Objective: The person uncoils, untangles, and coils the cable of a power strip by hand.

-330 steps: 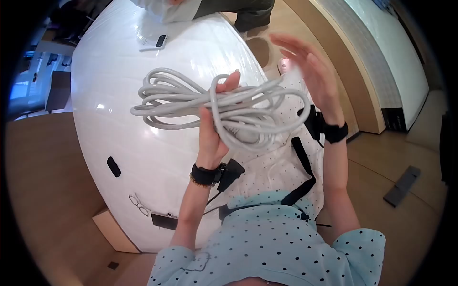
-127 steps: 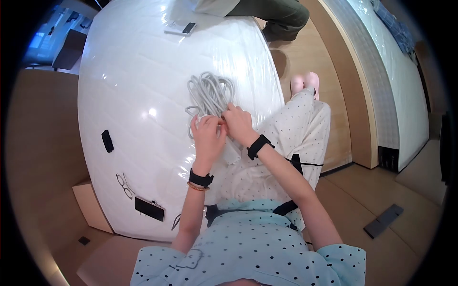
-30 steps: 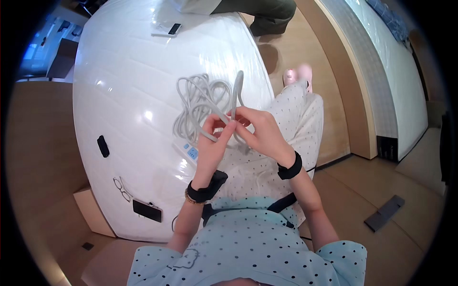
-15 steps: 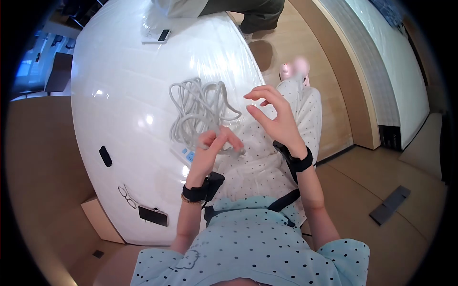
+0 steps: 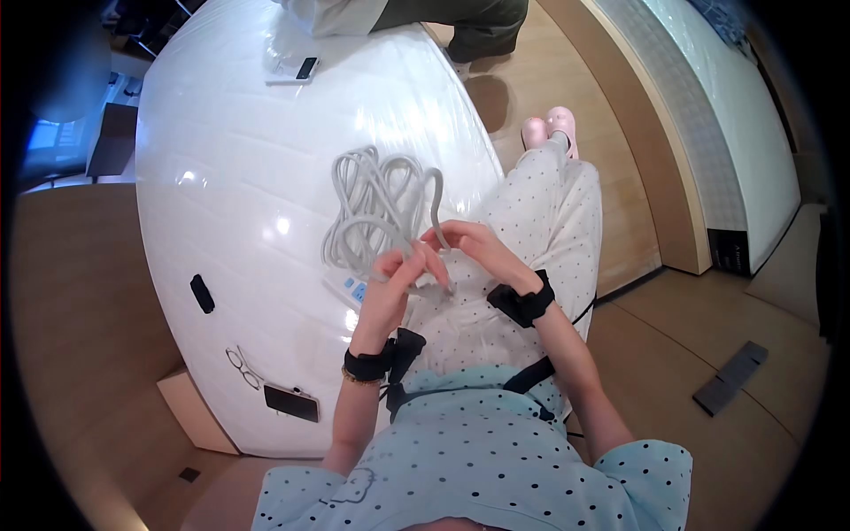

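A long pale grey cable (image 5: 365, 190) lies in loose loops on the plastic-wrapped mattress (image 5: 239, 230) and reaches to my lap. My left hand (image 5: 400, 276) is closed on the lower part of the bundle. Close beside it, my right hand (image 5: 474, 243) has its fingers bent round a strand that arches up on the right side. The cable's end hangs near my left fingers, partly covered by them. Just left of my left hand, a white power strip with blue sockets (image 5: 345, 285) shows in part beneath the loops.
Glasses (image 5: 243, 367), a phone (image 5: 291, 403) and a small black object (image 5: 202, 294) lie to the left on the mattress. Farther up is a white device with a dark screen (image 5: 306, 69). Another person's dark-trousered leg (image 5: 452, 22) is at the top. A grey plate (image 5: 730, 379) lies on the floor.
My right hand has come down and left from open air to the cable, its fingers closing round a strand. That strand now arches upward. My left hand keeps its grip.
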`<state>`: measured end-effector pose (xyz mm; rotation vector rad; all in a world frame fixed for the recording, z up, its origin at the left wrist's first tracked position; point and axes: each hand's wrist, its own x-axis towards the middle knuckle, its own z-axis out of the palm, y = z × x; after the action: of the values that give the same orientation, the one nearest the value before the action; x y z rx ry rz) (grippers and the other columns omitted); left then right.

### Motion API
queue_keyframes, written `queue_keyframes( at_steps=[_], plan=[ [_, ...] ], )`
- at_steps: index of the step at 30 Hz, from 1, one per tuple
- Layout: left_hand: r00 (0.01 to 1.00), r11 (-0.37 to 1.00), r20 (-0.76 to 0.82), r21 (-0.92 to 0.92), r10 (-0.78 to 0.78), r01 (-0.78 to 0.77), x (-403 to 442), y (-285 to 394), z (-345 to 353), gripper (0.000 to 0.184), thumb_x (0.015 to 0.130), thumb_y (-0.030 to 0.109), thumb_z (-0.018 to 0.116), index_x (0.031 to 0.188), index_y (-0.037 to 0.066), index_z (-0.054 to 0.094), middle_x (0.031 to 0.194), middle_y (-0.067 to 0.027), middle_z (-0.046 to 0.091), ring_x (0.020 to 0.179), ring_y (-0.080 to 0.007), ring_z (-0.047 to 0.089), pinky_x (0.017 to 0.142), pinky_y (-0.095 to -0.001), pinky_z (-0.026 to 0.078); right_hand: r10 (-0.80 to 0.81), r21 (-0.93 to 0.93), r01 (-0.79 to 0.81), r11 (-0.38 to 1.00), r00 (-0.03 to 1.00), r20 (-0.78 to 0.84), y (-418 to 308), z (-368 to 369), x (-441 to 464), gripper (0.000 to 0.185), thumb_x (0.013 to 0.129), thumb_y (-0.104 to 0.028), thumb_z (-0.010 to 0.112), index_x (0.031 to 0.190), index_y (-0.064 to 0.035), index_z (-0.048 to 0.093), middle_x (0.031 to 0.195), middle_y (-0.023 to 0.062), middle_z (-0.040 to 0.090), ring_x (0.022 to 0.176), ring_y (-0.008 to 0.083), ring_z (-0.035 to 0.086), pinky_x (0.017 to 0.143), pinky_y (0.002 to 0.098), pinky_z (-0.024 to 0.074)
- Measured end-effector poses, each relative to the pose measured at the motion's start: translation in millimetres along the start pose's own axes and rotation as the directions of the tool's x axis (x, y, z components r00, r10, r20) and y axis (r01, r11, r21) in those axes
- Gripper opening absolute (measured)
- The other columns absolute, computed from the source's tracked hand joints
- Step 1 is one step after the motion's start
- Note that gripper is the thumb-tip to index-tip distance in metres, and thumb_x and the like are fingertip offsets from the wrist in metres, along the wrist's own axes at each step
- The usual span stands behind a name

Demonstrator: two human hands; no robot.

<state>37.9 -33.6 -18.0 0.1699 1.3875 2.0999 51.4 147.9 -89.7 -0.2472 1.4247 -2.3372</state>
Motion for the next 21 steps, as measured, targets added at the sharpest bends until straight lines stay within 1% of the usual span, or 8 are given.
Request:
queue_keyframes(
  at_steps=[1,4,6,8,11,16,19,21],
  plan=[
    [0.992,0.999,-0.124,0.047,-0.013,0.019,2,-3,1,0.03,0.093,0.027,0.049,0.084,0.0,0.058,0.081,-0.007,0.059,0.079,-0.0188,0.056,0.079,-0.0318,0.042,-0.006,0.043,0.007,0.999,1.0,-0.018,-1,3,-4,0.039,0.085,-0.017,0.062,0.117,0.0032,0.053,0.102,0.0068,0.06,0.095,0.0128,0.056,0.086,0.0284,0.0428],
    [0.9,0.999,-0.433,-0.041,-0.045,0.03,17,0,5,0.03,0.091,0.027,0.054,0.105,0.0,0.052,0.099,-0.0087,0.057,0.087,-0.0174,0.057,0.081,-0.0312,0.044,0.079,-0.174,-0.086,0.981,0.996,-0.044,-19,24,-15,0.054,0.076,-0.022,0.073,0.118,0.0028,0.05,0.101,0.0067,0.058,0.093,0.014,0.055,0.085,0.0288,0.0427],
    [0.875,0.97,-0.482,0.229,0.043,0.079,25,-5,2,0.039,0.09,0.027,0.057,0.116,0.0,0.045,0.111,-0.0109,0.051,0.096,-0.0184,0.055,0.084,-0.0312,0.045,0.023,-0.307,-0.056,0.95,0.994,-0.11,-18,35,-15,0.065,0.068,-0.025,0.079,0.118,0.0012,0.049,0.101,0.006,0.055,0.091,0.0149,0.054,0.083,0.0284,0.0429],
    [0.878,0.935,-0.474,0.339,0.074,0.105,27,-5,5,0.048,0.088,0.026,0.059,0.123,0.0,0.039,0.12,-0.0127,0.047,0.105,-0.0195,0.052,0.087,-0.0318,0.044,-0.092,-0.476,0.02,0.879,0.987,-0.128,-7,42,-10,0.073,0.059,-0.029,0.085,0.115,-0.0016,0.048,0.103,0.0065,0.052,0.088,0.0166,0.052,0.078,0.0283,0.0434],
    [0.934,0.933,-0.355,0.35,0.049,0.084,24,1,21,0.056,0.087,0.026,0.061,0.128,-0.001,0.034,0.127,-0.0147,0.041,0.117,-0.0214,0.044,0.093,-0.0343,0.041,-0.149,-0.443,0.025,0.896,0.958,-0.247,-2,50,0,0.064,0.061,-0.029,0.083,0.109,-0.0023,0.05,0.095,0.0057,0.054,0.081,0.0138,0.052,0.07,0.0266,0.0439],
    [0.992,0.83,-0.099,0.557,0.084,-0.014,20,-12,-4,0.065,0.087,0.023,0.059,0.136,-0.002,0.025,0.135,-0.0165,0.034,0.124,-0.025,0.037,0.101,-0.0381,0.034,-0.005,-0.35,-0.132,0.928,0.931,-0.365,0,42,-3,0.038,0.067,-0.014,0.078,0.094,-0.0013,0.054,0.081,0.001,0.057,0.073,0.0084,0.053,0.064,0.0231,0.0439],
    [0.985,0.858,-0.107,0.511,0.133,-0.06,20,-25,-29,0.063,0.088,0.02,0.057,0.138,-0.002,0.025,0.138,-0.0176,0.031,0.127,-0.0264,0.033,0.102,-0.0372,0.031,0.052,-0.204,-0.15,0.967,0.906,-0.42,-12,41,-5,0.026,0.07,-0.006,0.072,0.088,-0.0018,0.055,0.074,-0.0009,0.056,0.068,0.0061,0.053,0.06,0.022,0.0425],
    [0.926,0.884,-0.375,0.447,0.045,0.138,23,-17,-29,0.055,0.09,0.024,0.054,0.135,0.0,0.032,0.133,-0.0147,0.04,0.124,-0.0229,0.039,0.101,-0.0353,0.033,0.055,-0.103,-0.112,0.988,0.895,-0.442,-13,36,-7,0.019,0.073,-0.005,0.069,0.085,-0.0028,0.054,0.071,-0.0005,0.056,0.065,0.0055,0.052,0.058,0.0216,0.0414]
  ],
)
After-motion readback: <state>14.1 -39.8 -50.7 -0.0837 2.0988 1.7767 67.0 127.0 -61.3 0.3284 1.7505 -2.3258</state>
